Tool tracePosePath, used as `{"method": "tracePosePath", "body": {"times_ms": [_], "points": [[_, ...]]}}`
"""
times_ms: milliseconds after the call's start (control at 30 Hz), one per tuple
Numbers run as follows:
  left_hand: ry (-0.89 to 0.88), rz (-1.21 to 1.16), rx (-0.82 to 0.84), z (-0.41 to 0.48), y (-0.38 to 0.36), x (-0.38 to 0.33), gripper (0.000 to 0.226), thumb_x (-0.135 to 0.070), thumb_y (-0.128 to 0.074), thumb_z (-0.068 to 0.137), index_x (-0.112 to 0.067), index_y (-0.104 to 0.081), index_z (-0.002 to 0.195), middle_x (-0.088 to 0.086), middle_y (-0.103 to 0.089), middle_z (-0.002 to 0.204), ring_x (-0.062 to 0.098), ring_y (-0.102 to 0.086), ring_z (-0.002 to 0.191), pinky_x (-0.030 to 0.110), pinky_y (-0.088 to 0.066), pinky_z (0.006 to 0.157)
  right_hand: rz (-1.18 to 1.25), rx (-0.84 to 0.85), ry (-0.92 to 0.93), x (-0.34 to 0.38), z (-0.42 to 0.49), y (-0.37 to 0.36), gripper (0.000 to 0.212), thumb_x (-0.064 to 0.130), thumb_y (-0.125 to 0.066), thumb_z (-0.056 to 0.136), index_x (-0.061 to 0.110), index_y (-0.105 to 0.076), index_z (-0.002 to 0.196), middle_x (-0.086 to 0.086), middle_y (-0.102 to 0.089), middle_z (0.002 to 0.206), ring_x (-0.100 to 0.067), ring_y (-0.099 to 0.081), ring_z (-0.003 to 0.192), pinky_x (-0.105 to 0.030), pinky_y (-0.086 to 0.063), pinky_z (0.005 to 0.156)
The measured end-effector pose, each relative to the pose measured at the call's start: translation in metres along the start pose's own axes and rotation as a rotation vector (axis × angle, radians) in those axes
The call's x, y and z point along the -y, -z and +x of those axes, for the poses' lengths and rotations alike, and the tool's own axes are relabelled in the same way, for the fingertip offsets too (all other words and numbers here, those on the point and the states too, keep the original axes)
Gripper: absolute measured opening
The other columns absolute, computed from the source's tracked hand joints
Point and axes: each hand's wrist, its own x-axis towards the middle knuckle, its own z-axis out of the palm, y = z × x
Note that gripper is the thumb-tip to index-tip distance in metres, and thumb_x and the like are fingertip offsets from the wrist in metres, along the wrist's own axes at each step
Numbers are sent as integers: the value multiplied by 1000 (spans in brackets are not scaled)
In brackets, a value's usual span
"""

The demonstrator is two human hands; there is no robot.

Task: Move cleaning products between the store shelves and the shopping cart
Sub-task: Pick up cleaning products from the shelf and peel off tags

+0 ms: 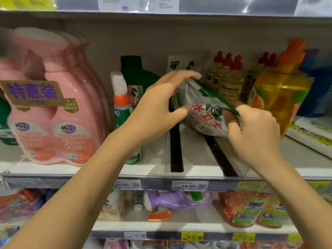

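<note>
A white refill pouch (204, 112) with red characters and a green top edge is tilted above the middle shelf (194, 153), in a lane between two black dividers. My right hand (255, 130) pinches its lower right corner. My left hand (161, 101) is spread at the pouch's left side, fingers reaching over its top and thumb touching its face. Behind the pouch another white and green pack (181, 64) stands upright. No shopping cart is in view.
A pink twin-bottle pack (53, 108) fills the shelf's left. A green bottle with a white and orange cap (124, 108) stands beside my left wrist. Yellow bottles with red caps (228, 81) and an orange bottle (280, 94) stand right. Pouches lie on the lower shelf (179, 202).
</note>
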Motion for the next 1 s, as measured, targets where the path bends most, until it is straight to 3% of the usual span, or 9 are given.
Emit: {"method": "tracePosePath", "body": {"times_ms": [100,233,400,500,567,667,800,900,1000], "points": [[89,-73,49,13,-3,-1,75,-19,-71,85,-35,-27,144,-13,-34,145,2,-33,134,24,-32,113,-24,5,-29,-2,18,13,22,-3,-59,84,14,-51,73,12,-21,56,-25,-38,55,-21,-17,51],[301,19,132,30,-14,9,87,-37,-71,83,-27,-17,151,-5,-26,155,13,-30,139,20,-26,102,70,16,-56,-11,44,33,12,11,-55,86,11,-61,76,-3,-39,58,-29,-38,57,-29,-29,55],[295,-163,227,42,-24,23,60,-35,-65,88,-26,-36,141,-10,-50,138,1,-48,119,12,-39,93,160,42,-90,-15,64,42,14,19,-60,90,16,-69,100,-14,-66,88,-40,-59,90,-49,-52,79],[366,-366,188,47,-32,35,30,-30,-65,89,-27,-56,116,-9,-67,114,5,-66,101,25,-52,91,129,96,-105,-15,75,39,16,25,-59,93,15,-69,98,-18,-68,95,-42,-61,92,-52,-52,83],[384,-395,122,48,-40,42,8,-25,-62,92,-25,-64,99,-4,-72,103,11,-69,94,33,-55,90,41,93,-42,-13,80,36,18,26,-56,95,16,-67,105,-17,-67,98,-43,-60,93,-45,-51,80],[407,-488,12,47,-53,49,10,-19,-58,95,-22,-68,91,2,-73,99,19,-69,93,37,-55,89,-64,-52,162,-13,78,34,24,20,-56,94,10,-62,115,-22,-64,103,-42,-57,94,-39,-45,75],[428,-567,-40,46,-59,55,13,-15,-57,95,-19,-67,90,2,-73,93,16,-70,85,31,-57,81,-13,-595,308,-28,31,34,25,13,-63,92,-6,-61,108,-31,-58,105,-39,-52,102,-51,-46,86],[440,-603,-48,47,-58,52,15,-15,-56,96,-19,-67,88,-1,-73,88,13,-70,81,27,-56,77,68,-605,66,-49,-16,20,43,32,-61,93,-3,-56,117,-28,-55,115,-44,-52,109,-63,-39,92],[433,-642,-78,45,-53,45,15,-15,-55,96,-17,-67,86,5,-73,91,20,-69,88,37,-55,86,51,-284,-252,-46,-38,1,46,53,-42,93,11,-54,107,-12,-43,125,-29,-33,120,-47,-23,100]]}}
